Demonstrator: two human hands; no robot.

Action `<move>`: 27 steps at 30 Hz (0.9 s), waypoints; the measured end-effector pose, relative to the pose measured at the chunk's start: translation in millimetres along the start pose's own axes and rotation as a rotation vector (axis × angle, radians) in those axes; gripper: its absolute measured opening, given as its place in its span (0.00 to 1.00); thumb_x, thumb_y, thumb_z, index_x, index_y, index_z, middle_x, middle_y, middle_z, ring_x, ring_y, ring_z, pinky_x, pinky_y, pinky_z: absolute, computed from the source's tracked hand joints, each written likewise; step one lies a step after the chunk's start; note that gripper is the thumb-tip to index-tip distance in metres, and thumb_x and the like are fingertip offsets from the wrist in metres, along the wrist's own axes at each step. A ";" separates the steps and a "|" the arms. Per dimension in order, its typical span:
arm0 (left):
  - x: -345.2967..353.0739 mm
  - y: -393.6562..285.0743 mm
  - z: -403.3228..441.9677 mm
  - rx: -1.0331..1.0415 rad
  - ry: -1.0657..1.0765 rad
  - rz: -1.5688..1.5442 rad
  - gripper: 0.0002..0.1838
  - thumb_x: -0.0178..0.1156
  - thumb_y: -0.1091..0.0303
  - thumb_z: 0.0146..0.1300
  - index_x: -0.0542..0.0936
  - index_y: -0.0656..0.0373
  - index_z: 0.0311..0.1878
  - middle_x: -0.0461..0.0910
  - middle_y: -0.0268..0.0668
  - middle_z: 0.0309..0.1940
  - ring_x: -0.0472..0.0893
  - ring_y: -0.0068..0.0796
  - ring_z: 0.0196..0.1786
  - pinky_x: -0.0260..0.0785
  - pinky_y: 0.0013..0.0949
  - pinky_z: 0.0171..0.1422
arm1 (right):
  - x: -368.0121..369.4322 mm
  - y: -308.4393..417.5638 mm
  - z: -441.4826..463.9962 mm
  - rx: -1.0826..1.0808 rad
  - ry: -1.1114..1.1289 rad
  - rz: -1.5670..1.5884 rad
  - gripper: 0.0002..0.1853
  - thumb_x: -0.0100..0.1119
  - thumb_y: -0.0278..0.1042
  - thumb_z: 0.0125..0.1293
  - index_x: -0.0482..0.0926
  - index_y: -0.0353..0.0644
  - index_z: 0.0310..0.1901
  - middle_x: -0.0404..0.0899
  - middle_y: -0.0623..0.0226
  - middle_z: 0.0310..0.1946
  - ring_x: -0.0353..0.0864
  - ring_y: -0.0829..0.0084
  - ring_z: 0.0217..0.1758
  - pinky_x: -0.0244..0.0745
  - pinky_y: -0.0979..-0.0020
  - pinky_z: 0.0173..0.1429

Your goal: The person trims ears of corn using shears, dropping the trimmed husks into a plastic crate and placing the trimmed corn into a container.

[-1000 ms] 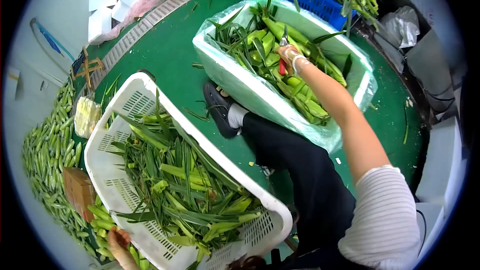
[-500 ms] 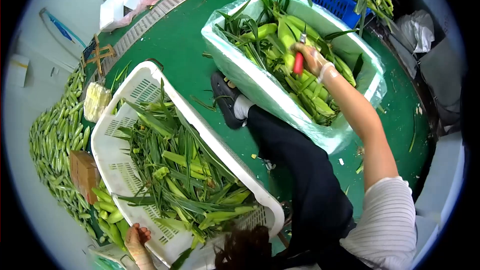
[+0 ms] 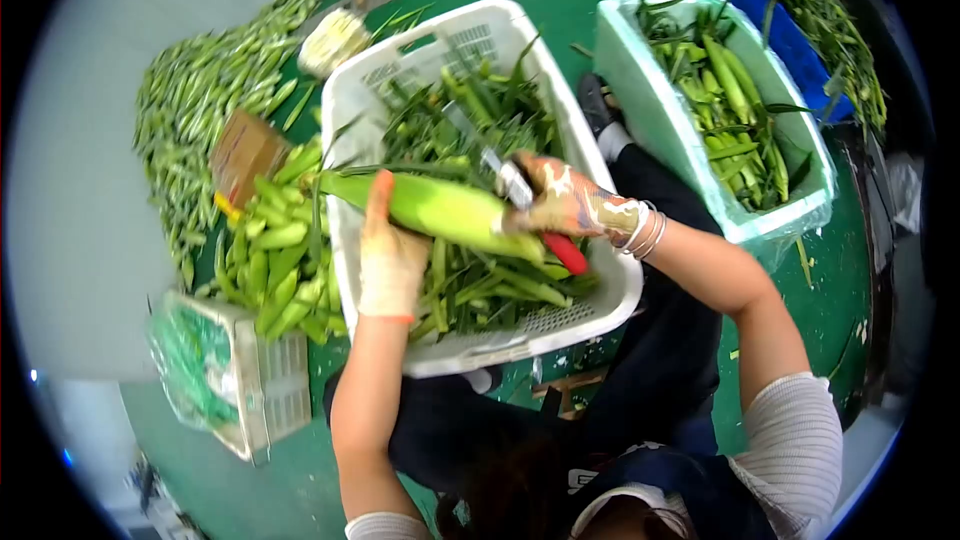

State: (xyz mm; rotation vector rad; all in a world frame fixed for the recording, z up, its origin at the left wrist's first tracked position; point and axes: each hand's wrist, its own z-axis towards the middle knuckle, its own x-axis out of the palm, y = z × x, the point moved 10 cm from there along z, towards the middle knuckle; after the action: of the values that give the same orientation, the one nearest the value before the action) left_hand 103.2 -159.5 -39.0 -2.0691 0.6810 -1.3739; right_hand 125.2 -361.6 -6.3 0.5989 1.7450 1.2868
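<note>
An ear of corn in its green husk (image 3: 440,210) lies across both my hands above the white crate (image 3: 480,345). My left hand (image 3: 388,255), in a pale glove, is closed round the left part of the ear, thumb on top. My right hand (image 3: 565,198), in a patterned glove, grips a red-handled knife (image 3: 567,254) and also touches the right end of the ear. The knife's blade points up and left over the crate. Cut leaves and husks (image 3: 450,135) fill much of the crate below.
To the right stands a lined foam box (image 3: 650,125) with more husked corn, beside a blue crate (image 3: 775,25) of leaves. Left are heaped ears (image 3: 285,240), a cardboard box (image 3: 248,160), a large pile of wrapped corn (image 3: 215,70) and a small crate with green plastic (image 3: 280,380).
My right hand has left the foam box and come over the white crate with the knife. My left hand has moved from the crate's edge and now holds an ear of corn. The view has shifted left.
</note>
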 end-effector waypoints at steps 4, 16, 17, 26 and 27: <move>-99.6 -68.1 16.0 0.112 -0.350 -0.171 0.28 0.65 0.53 0.56 0.72 0.56 0.56 0.74 0.40 0.54 0.72 0.43 0.56 0.64 0.48 0.63 | 28.6 -22.6 -14.6 0.073 -0.210 -0.064 0.37 0.72 0.48 0.48 0.65 0.27 0.49 0.78 0.48 0.36 0.80 0.57 0.42 0.75 0.62 0.49; -92.6 -32.9 -6.0 0.000 -0.328 -0.202 0.33 0.67 0.48 0.54 0.70 0.53 0.60 0.69 0.41 0.60 0.68 0.43 0.61 0.57 0.51 0.68 | 86.7 44.3 -6.6 -0.296 -0.373 -0.371 0.32 0.68 0.45 0.48 0.64 0.31 0.46 0.74 0.49 0.37 0.76 0.52 0.43 0.70 0.57 0.46; -94.3 -35.2 -4.4 0.001 -0.328 -0.209 0.33 0.67 0.48 0.54 0.70 0.53 0.60 0.69 0.41 0.60 0.68 0.43 0.61 0.57 0.51 0.68 | 86.7 39.2 -3.8 -0.252 -0.307 -0.265 0.30 0.67 0.43 0.50 0.64 0.31 0.46 0.75 0.49 0.33 0.77 0.52 0.40 0.72 0.58 0.44; -64.7 -105.2 18.0 0.368 -0.021 0.938 0.27 0.70 0.61 0.48 0.74 0.67 0.48 0.80 0.41 0.38 0.79 0.34 0.38 0.73 0.32 0.47 | 111.8 -18.8 -43.6 0.174 0.196 -0.183 0.35 0.68 0.51 0.53 0.67 0.30 0.51 0.79 0.53 0.34 0.80 0.63 0.36 0.77 0.67 0.44; -56.1 -98.6 14.6 0.415 -0.020 1.022 0.27 0.70 0.64 0.47 0.74 0.68 0.49 0.81 0.40 0.37 0.79 0.32 0.37 0.73 0.31 0.47 | 107.6 -12.9 -39.4 0.225 0.211 -0.233 0.38 0.68 0.53 0.52 0.64 0.29 0.53 0.79 0.50 0.36 0.80 0.60 0.39 0.76 0.65 0.46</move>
State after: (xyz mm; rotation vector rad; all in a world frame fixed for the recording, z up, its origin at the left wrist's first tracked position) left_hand 107.8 -48.5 -11.8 -1.1019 1.1110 -0.7829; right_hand 38.0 -302.4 -52.9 0.3798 2.0854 1.0289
